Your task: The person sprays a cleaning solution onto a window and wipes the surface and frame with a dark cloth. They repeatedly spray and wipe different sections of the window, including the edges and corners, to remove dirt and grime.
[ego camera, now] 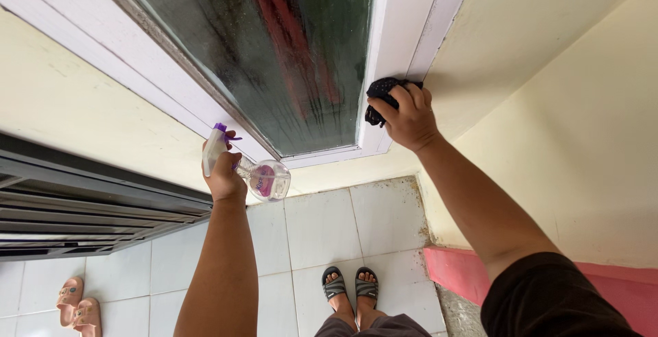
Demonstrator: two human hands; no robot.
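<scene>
At the bottom of the view stand the person's feet in dark striped sandals on pale floor tiles; a pink pair of sandals lies well apart to the left. Higher up, the left hand has its fingers wrapped round the neck of a clear spray bottle, held tilted below the window. Farther on, the right hand presses a bunched dark cloth against the white window frame, beside the wet, streaked glass. Judging from the runs on the glass, drips could reach the tiles and make them slippery. The cloth is mostly covered by fingers; the bottle's nozzle direction is hard to make out.
</scene>
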